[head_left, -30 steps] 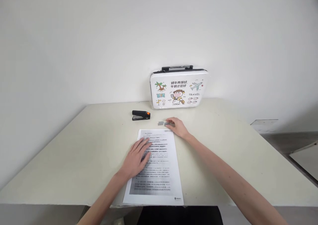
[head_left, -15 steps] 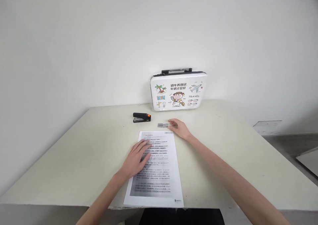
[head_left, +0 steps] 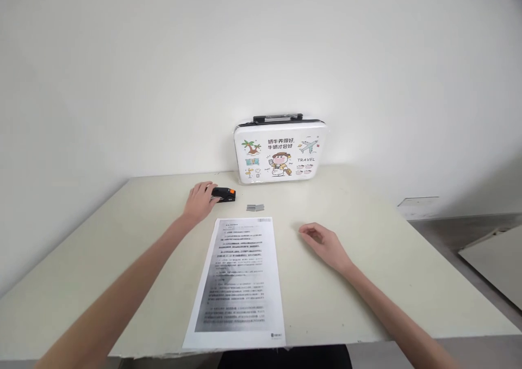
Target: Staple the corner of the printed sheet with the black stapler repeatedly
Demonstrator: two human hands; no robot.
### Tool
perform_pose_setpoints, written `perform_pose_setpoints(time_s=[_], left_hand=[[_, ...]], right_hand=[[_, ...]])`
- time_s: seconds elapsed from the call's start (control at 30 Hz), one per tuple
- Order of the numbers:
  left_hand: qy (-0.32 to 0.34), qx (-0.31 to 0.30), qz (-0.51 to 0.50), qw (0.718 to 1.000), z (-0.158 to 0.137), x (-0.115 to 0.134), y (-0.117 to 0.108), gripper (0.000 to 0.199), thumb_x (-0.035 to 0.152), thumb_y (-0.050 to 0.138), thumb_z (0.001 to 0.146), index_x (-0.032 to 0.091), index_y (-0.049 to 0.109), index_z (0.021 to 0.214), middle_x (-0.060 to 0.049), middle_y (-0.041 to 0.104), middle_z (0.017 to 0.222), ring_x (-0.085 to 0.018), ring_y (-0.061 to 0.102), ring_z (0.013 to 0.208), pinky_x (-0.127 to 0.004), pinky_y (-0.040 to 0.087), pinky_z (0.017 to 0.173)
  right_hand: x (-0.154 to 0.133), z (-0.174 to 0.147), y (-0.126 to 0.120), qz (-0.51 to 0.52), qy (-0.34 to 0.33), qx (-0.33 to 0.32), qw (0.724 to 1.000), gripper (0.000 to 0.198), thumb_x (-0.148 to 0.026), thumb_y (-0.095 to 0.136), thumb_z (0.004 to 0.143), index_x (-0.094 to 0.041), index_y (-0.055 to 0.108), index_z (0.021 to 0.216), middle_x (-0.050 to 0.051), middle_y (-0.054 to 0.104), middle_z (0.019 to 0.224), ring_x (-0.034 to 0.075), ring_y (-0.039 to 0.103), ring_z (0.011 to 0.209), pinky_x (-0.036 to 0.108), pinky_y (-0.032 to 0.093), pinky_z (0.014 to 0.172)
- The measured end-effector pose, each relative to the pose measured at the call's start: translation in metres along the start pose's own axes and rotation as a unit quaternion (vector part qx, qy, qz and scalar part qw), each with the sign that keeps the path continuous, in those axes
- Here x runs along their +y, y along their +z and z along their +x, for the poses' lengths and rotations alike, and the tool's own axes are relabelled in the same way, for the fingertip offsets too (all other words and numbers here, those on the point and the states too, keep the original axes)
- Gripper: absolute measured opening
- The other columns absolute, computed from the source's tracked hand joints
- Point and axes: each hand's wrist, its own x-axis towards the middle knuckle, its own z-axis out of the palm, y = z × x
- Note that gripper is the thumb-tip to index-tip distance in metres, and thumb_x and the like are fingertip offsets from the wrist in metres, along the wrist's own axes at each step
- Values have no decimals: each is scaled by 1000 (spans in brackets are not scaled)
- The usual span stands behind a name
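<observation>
My left hand (head_left: 199,201) is at the left end of a black stapler (head_left: 227,194) with an orange patch, its fingers closed over it. The stapler lies on the table, partly covered by those fingers. To its right lie small grey strips of staples (head_left: 255,207). My right hand (head_left: 324,243) is over the table, right of the printed sheet, its fingers loosely curled with a gap at the thumb. Nothing shows in it. Between my forearms lies the white sheet of paper (head_left: 240,282), covered in print and untouched by either hand.
A white case (head_left: 281,154) with cartoon pictures and a black handle stands against the wall at the back of the pale table (head_left: 350,298). The table's front edge is close to me. Low on the wall at the right is a plate (head_left: 418,201).
My left hand has left the paper and moved forward to the stapler. My right hand has drawn back from the staple strips, toward me and to the right. The view has shifted slightly.
</observation>
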Motion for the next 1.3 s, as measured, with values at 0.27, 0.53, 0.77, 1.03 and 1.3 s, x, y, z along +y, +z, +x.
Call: perform_pose_setpoints(time_s=[0.27,0.53,0.77,1.03,1.3], left_hand=[[-8,-121,17,992,45,-6,-13,32,45,56,98,19,69,113,-12,76,114,-33,70,104,-40,49,90],[62,-66,-4,996,-3,69,-32,37,49,48,105,24,62,128,-7,72,127,-29,68,113,-38,50,91],[242,-113,-83,960,-56,211,-22,21,40,60,105,22,64,115,-7,74,111,-27,72,96,-38,52,83],[288,-128,-139,939,-77,282,22,22,38,63,104,19,62,116,-9,73,113,-29,73,98,-43,55,87],[226,-97,-237,940,-92,246,44,63,50,76,94,26,49,145,-10,64,142,-32,61,133,-49,51,111]], right_hand=[[-4,-6,1,3,13,22,1000,24,-47,61,96,-27,75,99,7,80,104,26,74,95,43,59,89],[-16,-7,-3,45,18,24,999,35,-55,59,100,-25,72,110,9,77,115,25,71,106,40,55,96],[-29,-17,-11,116,40,31,992,49,-65,46,105,-24,70,117,10,76,124,26,69,117,42,51,107],[-13,-40,-49,179,75,85,977,47,-66,51,103,-24,71,112,10,76,116,24,71,106,40,55,101],[-16,-41,-50,163,81,68,981,39,-61,58,100,-24,69,110,7,76,105,22,69,93,40,56,93]])
